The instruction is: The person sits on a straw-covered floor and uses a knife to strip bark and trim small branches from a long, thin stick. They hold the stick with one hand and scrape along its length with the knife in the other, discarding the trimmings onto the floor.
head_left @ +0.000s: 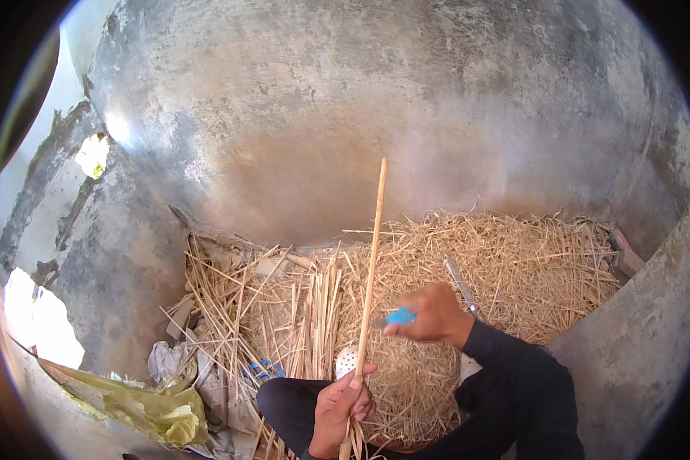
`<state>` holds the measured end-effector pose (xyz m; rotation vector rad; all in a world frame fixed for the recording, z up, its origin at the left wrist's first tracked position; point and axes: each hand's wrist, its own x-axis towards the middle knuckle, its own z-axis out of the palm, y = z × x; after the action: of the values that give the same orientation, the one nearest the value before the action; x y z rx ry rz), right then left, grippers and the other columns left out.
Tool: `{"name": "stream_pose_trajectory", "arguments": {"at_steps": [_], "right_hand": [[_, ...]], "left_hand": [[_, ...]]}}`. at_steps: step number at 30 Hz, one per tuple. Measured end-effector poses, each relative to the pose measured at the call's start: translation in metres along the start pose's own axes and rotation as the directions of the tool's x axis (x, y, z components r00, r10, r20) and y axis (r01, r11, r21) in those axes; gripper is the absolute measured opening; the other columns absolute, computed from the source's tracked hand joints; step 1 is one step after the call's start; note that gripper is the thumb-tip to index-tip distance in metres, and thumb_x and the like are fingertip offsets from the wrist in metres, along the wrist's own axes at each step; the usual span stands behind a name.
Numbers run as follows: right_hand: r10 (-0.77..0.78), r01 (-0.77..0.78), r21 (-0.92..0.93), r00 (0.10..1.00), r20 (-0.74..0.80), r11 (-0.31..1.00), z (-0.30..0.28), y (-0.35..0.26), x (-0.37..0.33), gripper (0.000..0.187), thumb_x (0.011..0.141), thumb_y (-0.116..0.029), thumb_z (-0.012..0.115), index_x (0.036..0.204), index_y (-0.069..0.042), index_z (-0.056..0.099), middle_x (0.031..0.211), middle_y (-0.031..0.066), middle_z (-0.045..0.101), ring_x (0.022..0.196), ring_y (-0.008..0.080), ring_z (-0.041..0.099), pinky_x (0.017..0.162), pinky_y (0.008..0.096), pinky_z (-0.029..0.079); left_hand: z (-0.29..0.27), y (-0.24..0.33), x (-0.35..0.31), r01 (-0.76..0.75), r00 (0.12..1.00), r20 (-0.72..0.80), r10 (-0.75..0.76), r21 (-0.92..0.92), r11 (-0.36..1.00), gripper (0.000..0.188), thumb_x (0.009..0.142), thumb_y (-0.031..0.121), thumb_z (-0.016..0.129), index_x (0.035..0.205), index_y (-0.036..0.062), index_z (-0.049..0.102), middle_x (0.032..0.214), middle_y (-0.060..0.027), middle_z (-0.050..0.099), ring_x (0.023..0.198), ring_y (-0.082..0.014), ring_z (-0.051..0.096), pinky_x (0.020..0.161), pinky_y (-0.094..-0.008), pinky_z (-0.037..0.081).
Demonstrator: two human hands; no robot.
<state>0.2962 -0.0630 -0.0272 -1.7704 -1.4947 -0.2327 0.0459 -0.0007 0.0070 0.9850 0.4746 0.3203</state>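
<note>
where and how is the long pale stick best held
The long pale stick is probably best gripped low, where the left hand holds it, coming from the person's side: it looks thin enough to close a hand around, and its long upper stretch points away from the body.

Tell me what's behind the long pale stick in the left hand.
Behind the stick show the stained wall, heaped shavings and, lower down, a white dotted object, partly hidden. Anything directly behind the stick or left hand is covered.
</note>
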Motion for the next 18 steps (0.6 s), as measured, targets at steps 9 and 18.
{"name": "stream_pose_trajectory", "arguments": {"at_steps": [9, 18], "right_hand": [[0.013, -0.017, -0.090, 0.999, -0.044, 0.996, 0.000, 0.005, 0.003, 0.074, 0.076, -0.081, 0.052, 0.049, -0.012, 0.054, 0.043, 0.0075, 0.050, 0.038, 0.0256, 0.055, 0.039, 0.0381, 0.042], [0.379, -0.383, -0.152, 0.924, -0.060, 0.911, -0.016, 0.064, 0.027, 0.073, 0.079, -0.080, 0.049, 0.054, -0.013, 0.060, 0.043, 0.0052, 0.050, 0.037, 0.0229, 0.050, 0.040, 0.0375, 0.038]], "left_hand": [[0.012, -0.007, -0.010, 0.069, 0.997, 0.026, -0.069, 0.009, 0.998, 0.038, 0.102, 0.022, 0.048, 0.128, -0.0048, 0.051, 0.064, 0.0034, 0.040, 0.054, -0.0070, 0.037, 0.051, -0.0216, 0.032], [0.020, -0.008, -0.020, 0.112, 0.994, -0.016, -0.111, 0.099, 0.989, 0.035, 0.101, 0.021, 0.052, 0.125, -0.0044, 0.054, 0.068, 0.0042, 0.044, 0.057, -0.0051, 0.039, 0.052, -0.0193, 0.032]]}}
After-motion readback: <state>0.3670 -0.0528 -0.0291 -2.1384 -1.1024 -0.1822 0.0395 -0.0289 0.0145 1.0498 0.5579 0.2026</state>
